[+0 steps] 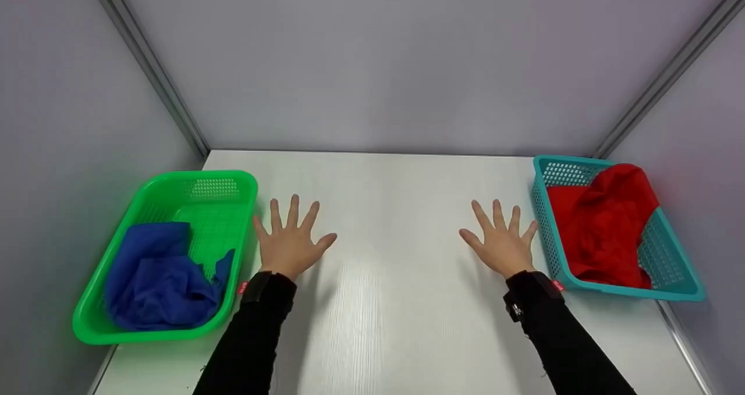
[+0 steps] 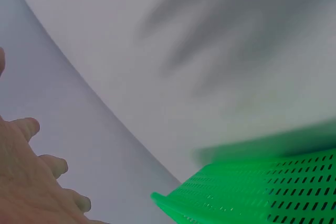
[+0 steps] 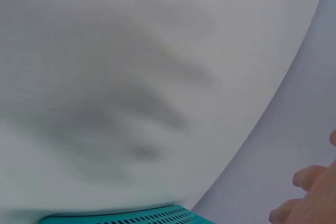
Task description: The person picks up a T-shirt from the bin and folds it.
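Note:
My left hand [image 1: 289, 248] hovers over the white table with its fingers spread, right beside a green basket [image 1: 247, 209]. A crumpled blue cloth [image 1: 163, 284] lies in that basket. On the other side my right hand [image 1: 503, 248] is also raised with fingers spread and holds nothing. It is nearest to a teal basket [image 1: 678, 261], in which a bunched red cloth [image 1: 605, 232] lies, partly over the far right rim. In the left wrist view the green basket's perforated wall [image 2: 299, 187] shows below the hand's shadow. The teal basket's edge [image 3: 136, 216] shows low in the right wrist view.
The white table [image 1: 378, 220] lies between the two baskets. Grey panels stand behind it [image 1: 372, 63] and at both sides, joined by metal corner posts. Each wrist wears a black band over a black sleeve.

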{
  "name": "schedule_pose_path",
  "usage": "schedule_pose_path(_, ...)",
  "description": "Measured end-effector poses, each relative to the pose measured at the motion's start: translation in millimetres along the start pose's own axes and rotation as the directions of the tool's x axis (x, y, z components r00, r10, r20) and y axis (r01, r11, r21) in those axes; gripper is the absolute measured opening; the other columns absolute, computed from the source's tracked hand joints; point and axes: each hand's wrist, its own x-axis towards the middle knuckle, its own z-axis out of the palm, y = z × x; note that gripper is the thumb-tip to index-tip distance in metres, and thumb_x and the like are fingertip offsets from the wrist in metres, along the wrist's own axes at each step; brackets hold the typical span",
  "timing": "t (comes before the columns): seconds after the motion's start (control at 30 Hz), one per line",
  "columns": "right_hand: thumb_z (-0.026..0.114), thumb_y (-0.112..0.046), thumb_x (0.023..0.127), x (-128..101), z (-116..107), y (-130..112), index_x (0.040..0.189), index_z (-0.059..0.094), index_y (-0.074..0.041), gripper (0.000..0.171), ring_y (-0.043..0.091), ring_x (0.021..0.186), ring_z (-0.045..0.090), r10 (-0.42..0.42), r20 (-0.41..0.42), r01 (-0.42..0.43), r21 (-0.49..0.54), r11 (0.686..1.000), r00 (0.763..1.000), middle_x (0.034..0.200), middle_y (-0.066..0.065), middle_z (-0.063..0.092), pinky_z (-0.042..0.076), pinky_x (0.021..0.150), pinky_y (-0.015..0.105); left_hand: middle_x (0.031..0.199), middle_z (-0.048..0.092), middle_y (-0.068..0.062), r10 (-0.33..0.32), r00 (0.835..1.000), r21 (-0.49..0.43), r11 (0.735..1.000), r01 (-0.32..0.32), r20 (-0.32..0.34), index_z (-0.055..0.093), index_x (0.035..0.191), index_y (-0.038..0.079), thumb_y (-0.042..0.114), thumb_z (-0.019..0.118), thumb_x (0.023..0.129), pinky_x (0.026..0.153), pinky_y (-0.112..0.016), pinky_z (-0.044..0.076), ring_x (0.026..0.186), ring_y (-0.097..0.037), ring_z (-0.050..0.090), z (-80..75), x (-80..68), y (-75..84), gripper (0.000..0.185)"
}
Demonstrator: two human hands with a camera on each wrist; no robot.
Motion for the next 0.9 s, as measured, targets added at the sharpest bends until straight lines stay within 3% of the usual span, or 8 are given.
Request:
schedule_pose_path(0.3, 0.043, -0.067, 0.103, -1.2, -2.6, -23.2, 0.168, 0.018, -0.028, 0.08, 0.056, 0.154, -0.004, -0.087, -0.013, 0.087, 0.007, 0.996, 0.996, 0.173, 0.02, 0.009, -0.01, 0.112, 0.079, 0.173, 0.011, -0.018, 0.005, 1.0, -0.015, 1.0, -0.005, -0.029, 0.027, 0.166, 0.024, 0.07, 0.046, 0.1, 0.114, -0.079, -0.002, 0.155, -0.053, -0.004, -15.8, -6.1, -10.4, 0.082)
schedule_pose_path(0.5, 0.044, -0.066, 0.103, -9.6, 5.8, -47.8, 0.167, 0.019, -0.032, 0.077, 0.051, 0.156, -0.001, -0.211, -0.016, 0.211, -0.011, 0.977, 0.977, 0.174, 0.013, 0.008, -0.005, 0.116, 0.076, 0.172, 0.011, -0.021, -0.017, 1.0, -0.027, 0.999, 0.017, -0.022, 0.027, 0.166, 0.022, 0.07, 0.046, 0.1, 0.113, -0.081, 0.0, 0.154, -0.056, -0.002, -30.4, -13.3, -32.3, 0.084)
schedule_pose_path(0.63, 0.048, -0.065, 0.102, -21.2, 19.4, -60.9, 0.166, 0.024, -0.032, 0.076, 0.05, 0.156, 0.004, -0.323, -0.033, 0.322, -0.041, 0.946, 0.946, 0.174, 0.011, 0.012, 0.001, 0.117, 0.076, 0.171, 0.009, -0.024, -0.052, 0.999, -0.034, 0.998, 0.053, 0.012, 0.025, 0.166, 0.019, 0.071, 0.044, 0.1, 0.111, -0.082, 0.0, 0.152, -0.06, -0.003, -42.2, -20.2, -62.2, 0.086)
schedule_pose_path(0.73, 0.052, -0.064, 0.101, -34.0, 33.5, -68.2, 0.166, 0.026, -0.033, 0.077, 0.051, 0.156, 0.007, -0.42, -0.025, 0.418, -0.059, 0.906, 0.907, 0.173, 0.011, 0.016, 0.005, 0.116, 0.077, 0.17, 0.006, -0.027, -0.083, 0.995, -0.039, 0.996, 0.085, 0.05, 0.022, 0.167, 0.017, 0.075, 0.041, 0.099, 0.109, -0.083, -0.003, 0.15, -0.062, -0.007, -48.4, -28.4, -92.6, 0.09)
schedule_pose_path(0.9, 0.055, -0.063, 0.099, -59.3, 60.6, -77.8, 0.166, 0.023, -0.038, 0.078, 0.051, 0.155, 0.009, -0.56, 0.104, 0.567, -0.052, 0.822, 0.822, 0.174, 0.009, 0.014, 0.009, 0.114, 0.079, 0.166, 0.0, -0.035, -0.148, 0.982, -0.073, 0.985, 0.157, 0.119, 0.015, 0.167, 0.013, 0.081, 0.039, 0.095, 0.105, -0.086, -0.008, 0.143, -0.068, -0.016, -53.7, -50.8, -150.1, 0.102)
